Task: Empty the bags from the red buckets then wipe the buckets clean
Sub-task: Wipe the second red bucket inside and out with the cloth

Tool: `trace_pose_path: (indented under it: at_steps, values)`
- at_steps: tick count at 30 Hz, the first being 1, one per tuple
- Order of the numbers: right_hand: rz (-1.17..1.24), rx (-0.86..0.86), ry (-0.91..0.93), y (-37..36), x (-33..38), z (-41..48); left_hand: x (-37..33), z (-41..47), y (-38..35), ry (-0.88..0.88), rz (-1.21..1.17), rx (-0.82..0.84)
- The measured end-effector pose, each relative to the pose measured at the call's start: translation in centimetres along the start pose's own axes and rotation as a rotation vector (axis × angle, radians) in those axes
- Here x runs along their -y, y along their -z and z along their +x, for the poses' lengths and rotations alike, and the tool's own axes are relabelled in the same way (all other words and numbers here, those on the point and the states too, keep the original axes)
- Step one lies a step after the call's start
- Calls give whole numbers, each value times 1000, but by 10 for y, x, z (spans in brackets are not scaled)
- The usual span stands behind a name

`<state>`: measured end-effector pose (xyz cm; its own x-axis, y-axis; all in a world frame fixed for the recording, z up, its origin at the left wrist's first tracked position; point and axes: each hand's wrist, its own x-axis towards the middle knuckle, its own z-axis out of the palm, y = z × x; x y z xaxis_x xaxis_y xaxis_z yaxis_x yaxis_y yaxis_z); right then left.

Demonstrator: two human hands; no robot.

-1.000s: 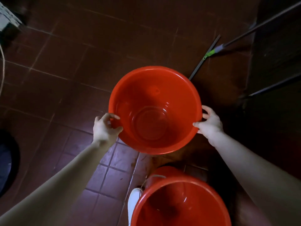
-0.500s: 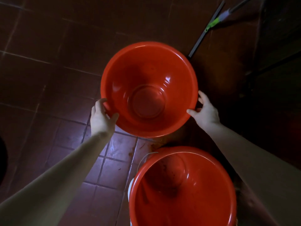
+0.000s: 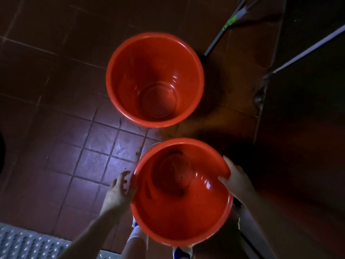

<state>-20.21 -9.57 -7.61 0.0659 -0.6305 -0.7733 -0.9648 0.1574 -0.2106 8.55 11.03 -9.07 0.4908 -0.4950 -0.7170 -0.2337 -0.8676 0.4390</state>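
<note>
Two red buckets sit mouth-up. The far bucket (image 3: 155, 79) stands alone on the floor (image 3: 56, 71) at upper centre. The near bucket (image 3: 182, 191), lower centre, is speckled inside. The right hand (image 3: 236, 179) clasps its rim; the left hand (image 3: 119, 191) is spread wide beside it. Open tiles lie left.

No text, label, brand, number or sign could be read anywhere — the scene was too dim for any lettering to show. The far red bucket (image 3: 155, 79) bore plain glossy walls with no marking, and the near red bucket (image 3: 182, 191) likewise showed only specks of dirt on its inner wall — nothing legible. The tiled floor (image 3: 56, 90) carried no writing either.
</note>
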Motion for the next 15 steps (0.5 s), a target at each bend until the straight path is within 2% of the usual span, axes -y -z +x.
trace_pose_path:
  at_steps: [2,5,7,15]
  values:
    - [33,9,-5,-8,-14,-9,17,-22,-16,86,31,11]
    - [31,-47,-9,-16,-23,-13,30,-39,-32,237,-110,34]
    - [-1,-65,5,-18,-24,-20,36,-45,-31,276,-172,16]
    - [-8,-74,142,44,-25,-102,4,-117,25,88,-126,-145]
